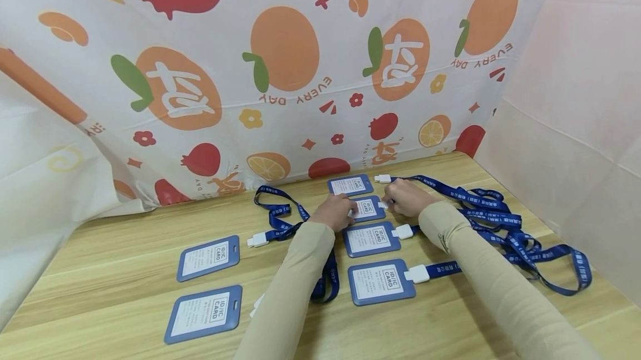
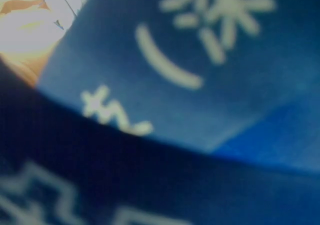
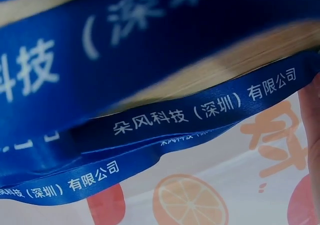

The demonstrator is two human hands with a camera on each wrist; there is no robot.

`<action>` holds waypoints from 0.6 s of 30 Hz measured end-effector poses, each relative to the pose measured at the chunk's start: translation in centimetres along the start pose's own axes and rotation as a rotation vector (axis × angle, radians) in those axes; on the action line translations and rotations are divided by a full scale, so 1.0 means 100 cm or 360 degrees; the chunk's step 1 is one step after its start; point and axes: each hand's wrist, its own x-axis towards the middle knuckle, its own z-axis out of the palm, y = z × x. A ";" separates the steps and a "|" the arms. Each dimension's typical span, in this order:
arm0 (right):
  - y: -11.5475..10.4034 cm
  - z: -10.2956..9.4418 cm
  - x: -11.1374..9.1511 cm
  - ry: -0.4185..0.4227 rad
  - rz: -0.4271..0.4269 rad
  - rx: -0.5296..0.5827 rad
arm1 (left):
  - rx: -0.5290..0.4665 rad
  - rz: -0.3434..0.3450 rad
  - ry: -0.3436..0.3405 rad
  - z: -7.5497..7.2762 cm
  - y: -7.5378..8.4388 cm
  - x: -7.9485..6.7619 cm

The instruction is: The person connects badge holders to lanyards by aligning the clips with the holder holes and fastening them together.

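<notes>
In the head view, a blue ID card holder (image 1: 368, 208) lies second from the back in the right-hand column. My left hand (image 1: 333, 212) holds it by its left end. At its slotted end my right hand (image 1: 408, 198) pinches a white clip (image 1: 383, 205) on a blue lanyard. Just behind is another card holder (image 1: 350, 184), with a separate white clip (image 1: 383, 178) beside its slot. In front, two card holders (image 1: 371, 238) (image 1: 382, 282) have white clips at their slots. Blue straps (image 3: 200, 107) with white lettering fill most of both wrist views.
Two more card holders (image 1: 209, 258) (image 1: 203, 314) lie at the left without clips at their slots. A lanyard with a white clip (image 1: 258, 239) lies near them. Lanyard straps (image 1: 506, 226) heap up at the right. A fruit-print cloth (image 1: 300, 126) hangs behind the wooden table (image 1: 125, 260).
</notes>
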 end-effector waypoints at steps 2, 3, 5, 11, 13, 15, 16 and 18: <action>0.000 0.000 0.000 0.0004 0.0002 0.0003 | 0.0001 -0.0001 0.0001 0.000 0.000 0.000; 0.000 0.000 0.000 0.0011 -0.0003 0.0004 | 0.0001 0.0000 0.0001 0.000 0.000 0.000; -0.001 0.000 0.000 0.0014 -0.0005 0.0008 | 0.0001 0.0000 0.0004 0.000 0.000 0.000; 0.000 0.001 0.000 0.0010 0.0030 0.0065 | 0.0006 0.0001 0.0002 0.001 0.000 0.000; 0.000 0.001 0.001 0.0008 0.0049 0.0084 | 0.0013 0.0005 0.0005 0.001 -0.001 0.000; -0.001 0.001 0.001 0.0003 0.0069 0.0097 | 0.0018 0.0007 0.0007 0.002 -0.001 0.001; -0.001 0.001 0.002 0.0000 0.0071 0.0097 | 0.0018 0.0007 0.0008 0.002 -0.001 0.001; -0.001 0.001 0.002 -0.0007 0.0080 0.0090 | 0.0014 0.0005 0.0006 0.002 0.000 0.000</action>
